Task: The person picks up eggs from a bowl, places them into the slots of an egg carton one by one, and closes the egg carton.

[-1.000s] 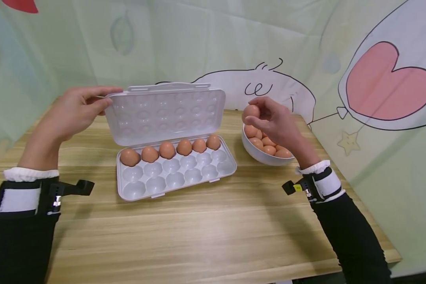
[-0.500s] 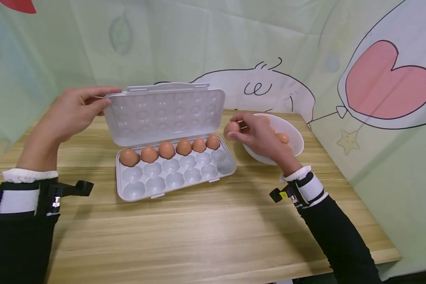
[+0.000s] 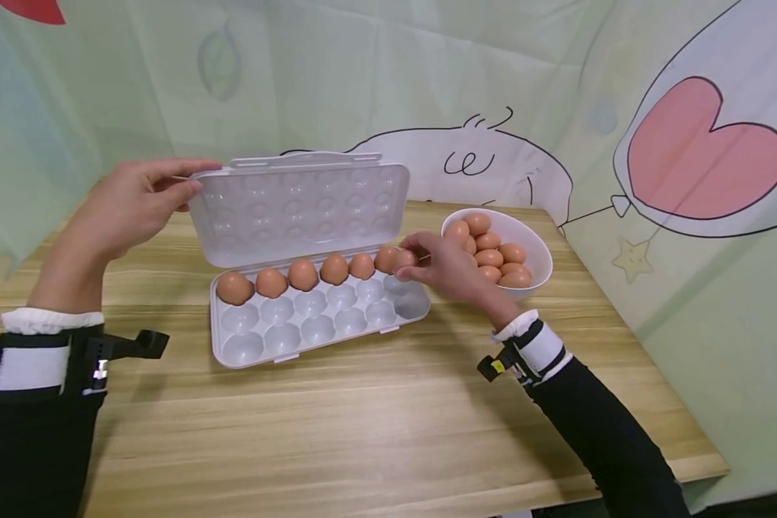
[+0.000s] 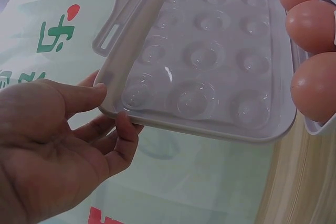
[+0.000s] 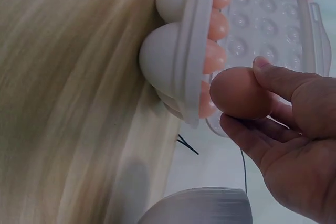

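Note:
My left hand (image 3: 126, 208) pinches the top left corner of the egg carton's raised lid (image 4: 205, 56), thumb on the inner side and fingers behind. The white plastic carton (image 3: 324, 327) lies opened out on the table, its back row filled with brown eggs (image 3: 303, 274) and its two front rows of cups bare. Between the thumb and fingers of my right hand (image 3: 450, 266) is a brown egg (image 5: 242, 93). That egg is over the carton's right end, overlapping the last egg of the back row in the head view.
A white bowl (image 3: 534, 252) with several brown eggs (image 3: 489, 257) stands right of the carton, just behind my right hand. The wooden table (image 3: 337, 432) reaches back to a green printed cloth (image 3: 311, 79), which also hangs along the right side.
My right hand has carried the egg left and down from above the bowl to the carton's right end, uncovering the bowl. The left hand and lid have stayed in place.

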{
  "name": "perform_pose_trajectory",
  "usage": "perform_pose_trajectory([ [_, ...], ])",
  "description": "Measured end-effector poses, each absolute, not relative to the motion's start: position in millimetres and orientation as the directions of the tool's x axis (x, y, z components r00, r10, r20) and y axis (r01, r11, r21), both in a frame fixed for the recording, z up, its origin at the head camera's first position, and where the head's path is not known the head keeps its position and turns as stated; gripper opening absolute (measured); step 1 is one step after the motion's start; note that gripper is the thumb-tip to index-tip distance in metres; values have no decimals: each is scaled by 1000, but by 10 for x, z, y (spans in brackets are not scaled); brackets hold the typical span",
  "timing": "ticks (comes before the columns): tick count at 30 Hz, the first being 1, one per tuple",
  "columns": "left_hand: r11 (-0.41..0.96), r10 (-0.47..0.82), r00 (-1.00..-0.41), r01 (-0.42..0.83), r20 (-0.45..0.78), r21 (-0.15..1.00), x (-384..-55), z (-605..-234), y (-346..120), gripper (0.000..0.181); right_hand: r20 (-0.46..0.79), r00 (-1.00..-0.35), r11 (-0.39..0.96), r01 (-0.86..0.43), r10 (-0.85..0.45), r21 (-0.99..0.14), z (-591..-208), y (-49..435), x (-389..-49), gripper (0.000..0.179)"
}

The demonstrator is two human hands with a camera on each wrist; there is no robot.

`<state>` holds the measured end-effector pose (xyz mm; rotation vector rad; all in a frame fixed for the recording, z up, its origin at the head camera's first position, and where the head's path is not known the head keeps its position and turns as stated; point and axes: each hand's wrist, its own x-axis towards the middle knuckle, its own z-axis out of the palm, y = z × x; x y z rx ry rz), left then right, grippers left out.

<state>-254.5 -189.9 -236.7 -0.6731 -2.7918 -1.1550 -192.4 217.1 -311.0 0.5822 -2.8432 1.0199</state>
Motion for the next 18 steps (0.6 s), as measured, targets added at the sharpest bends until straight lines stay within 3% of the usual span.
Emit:
perform_pose_trajectory([
  [13,629,373,-906,406,201,662,-2527,-2353,-1888,37,143,-940,801,-340,-311,-493,-3279,2134,-1984,28],
  [18,620,378,-902,415,209,666,-2525,-2358,-1890,37,133,-935,771,-348,-330,-534,-3325,2118,-1987,22],
])
